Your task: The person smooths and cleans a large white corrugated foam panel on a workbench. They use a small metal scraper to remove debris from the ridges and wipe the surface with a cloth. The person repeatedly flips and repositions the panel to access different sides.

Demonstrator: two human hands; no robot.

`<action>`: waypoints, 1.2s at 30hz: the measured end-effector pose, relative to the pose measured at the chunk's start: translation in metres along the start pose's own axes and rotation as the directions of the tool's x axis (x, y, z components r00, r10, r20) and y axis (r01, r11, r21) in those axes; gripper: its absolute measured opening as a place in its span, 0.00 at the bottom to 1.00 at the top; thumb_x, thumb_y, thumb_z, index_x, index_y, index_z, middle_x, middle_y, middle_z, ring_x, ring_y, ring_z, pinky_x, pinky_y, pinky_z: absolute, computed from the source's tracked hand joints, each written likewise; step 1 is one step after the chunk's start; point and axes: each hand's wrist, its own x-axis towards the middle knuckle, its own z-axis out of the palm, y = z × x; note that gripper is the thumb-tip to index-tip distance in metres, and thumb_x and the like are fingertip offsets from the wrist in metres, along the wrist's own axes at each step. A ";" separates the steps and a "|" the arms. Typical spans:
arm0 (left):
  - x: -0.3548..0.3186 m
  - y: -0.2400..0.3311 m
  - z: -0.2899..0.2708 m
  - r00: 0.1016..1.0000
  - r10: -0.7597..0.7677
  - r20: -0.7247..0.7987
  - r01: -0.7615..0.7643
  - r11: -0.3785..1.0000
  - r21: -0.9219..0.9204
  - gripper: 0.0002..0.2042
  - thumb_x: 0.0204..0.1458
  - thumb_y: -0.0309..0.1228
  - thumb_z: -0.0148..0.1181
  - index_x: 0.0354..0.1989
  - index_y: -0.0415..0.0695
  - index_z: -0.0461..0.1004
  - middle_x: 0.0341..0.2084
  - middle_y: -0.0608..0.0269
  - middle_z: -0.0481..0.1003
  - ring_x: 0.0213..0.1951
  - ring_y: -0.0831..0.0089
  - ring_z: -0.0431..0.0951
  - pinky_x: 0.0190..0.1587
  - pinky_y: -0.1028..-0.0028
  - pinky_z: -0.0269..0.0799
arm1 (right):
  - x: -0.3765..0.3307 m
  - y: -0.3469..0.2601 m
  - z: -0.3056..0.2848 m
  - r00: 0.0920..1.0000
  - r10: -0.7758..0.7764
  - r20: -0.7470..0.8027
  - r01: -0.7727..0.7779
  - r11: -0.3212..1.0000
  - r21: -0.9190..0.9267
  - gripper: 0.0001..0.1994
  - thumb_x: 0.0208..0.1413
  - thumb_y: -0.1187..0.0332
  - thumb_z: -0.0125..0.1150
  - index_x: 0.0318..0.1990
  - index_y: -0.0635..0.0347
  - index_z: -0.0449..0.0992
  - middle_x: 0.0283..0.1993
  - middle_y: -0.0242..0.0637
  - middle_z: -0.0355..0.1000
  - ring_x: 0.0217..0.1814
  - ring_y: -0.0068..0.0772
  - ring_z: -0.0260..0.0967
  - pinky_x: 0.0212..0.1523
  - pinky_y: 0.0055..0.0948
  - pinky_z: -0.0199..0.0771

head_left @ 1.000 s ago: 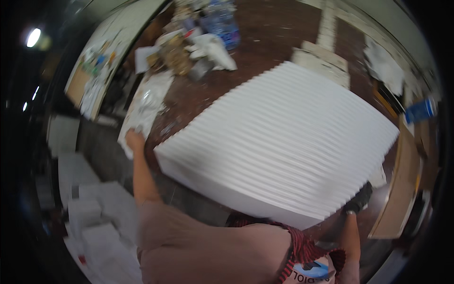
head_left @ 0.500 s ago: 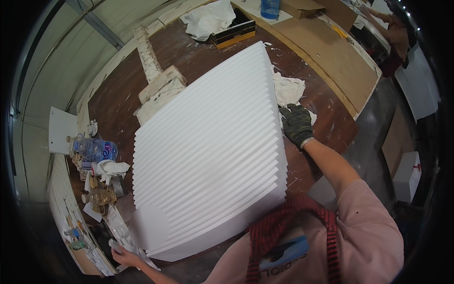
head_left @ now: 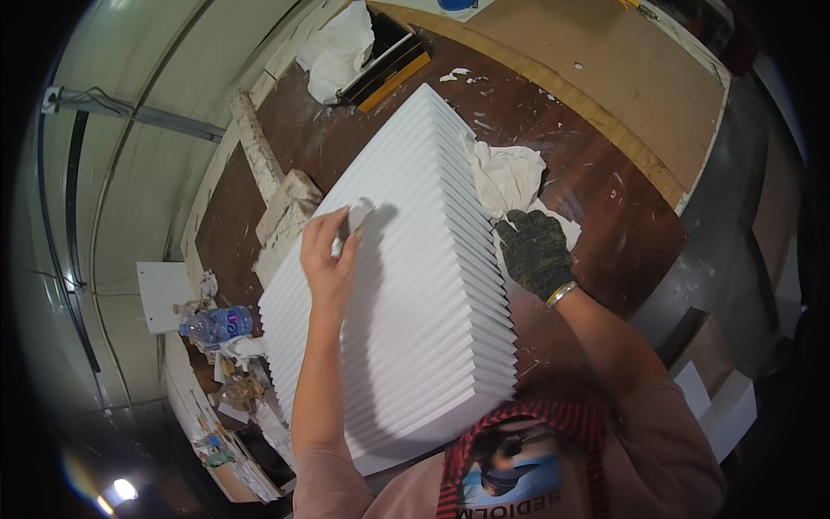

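A large white block with a ribbed, corrugated top point(head_left: 389, 259) lies on the dark brown tabletop in front of me. Above its left half, my left hand point(head_left: 328, 251) is bare and pinches a small pale flat piece point(head_left: 360, 213) between thumb and fingers. The piece casts a shadow on the ribs; whether it touches them I cannot tell. On the block's right side, my right hand point(head_left: 536, 251), in a dark patterned glove, lies flat with fingers loosely stretched. Its fingertips rest against a crumpled white cloth point(head_left: 510, 177) beside the block.
A plastic bottle point(head_left: 216, 324) stands among rags and clutter at the left. A caked, whitish block point(head_left: 290, 208) sits by the ribbed piece's left edge. At the back are a black and yellow box point(head_left: 385, 78) and a white rag point(head_left: 337, 56). A brown board point(head_left: 605, 78) lies at far right.
My left hand has come up from the clutter at the lower left to above the ribbed block, carrying the small pale piece. My right hand stays beside the cloth. The view has shifted.
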 end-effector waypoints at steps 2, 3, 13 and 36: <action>0.037 0.004 0.030 0.998 0.045 0.044 -0.046 0.998 0.034 0.17 0.47 0.19 0.68 0.48 0.39 0.79 0.39 0.58 0.76 0.39 0.65 0.75 0.44 0.69 0.71 | 0.000 0.001 0.001 0.999 0.010 -0.039 -0.007 0.998 0.058 0.14 0.57 0.64 0.57 0.49 0.53 0.77 0.49 0.39 0.74 0.45 0.44 0.71 0.46 0.46 0.68; 0.051 0.006 0.043 0.997 0.048 0.064 -0.052 0.998 0.047 0.17 0.46 0.19 0.69 0.48 0.40 0.80 0.38 0.58 0.76 0.39 0.63 0.75 0.44 0.68 0.72 | 0.001 0.002 0.001 1.000 0.008 -0.028 -0.007 0.998 0.059 0.14 0.57 0.64 0.57 0.49 0.53 0.77 0.49 0.39 0.74 0.46 0.45 0.71 0.46 0.46 0.68; 0.103 0.010 0.086 0.974 0.091 0.209 -0.128 0.977 0.172 0.18 0.45 0.17 0.69 0.48 0.41 0.81 0.38 0.60 0.76 0.39 0.65 0.74 0.43 0.69 0.71 | 0.004 0.004 0.002 0.999 0.040 -0.032 -0.035 0.990 0.138 0.12 0.56 0.63 0.57 0.45 0.53 0.77 0.46 0.38 0.72 0.47 0.43 0.70 0.48 0.46 0.68; 0.132 0.031 0.091 0.942 0.005 0.334 -0.080 0.974 0.212 0.17 0.42 0.19 0.69 0.44 0.40 0.83 0.31 0.58 0.73 0.37 0.59 0.74 0.42 0.64 0.71 | 0.000 0.005 0.003 0.999 0.033 0.023 -0.035 0.993 0.114 0.18 0.54 0.61 0.58 0.51 0.52 0.76 0.50 0.38 0.72 0.50 0.42 0.69 0.50 0.47 0.69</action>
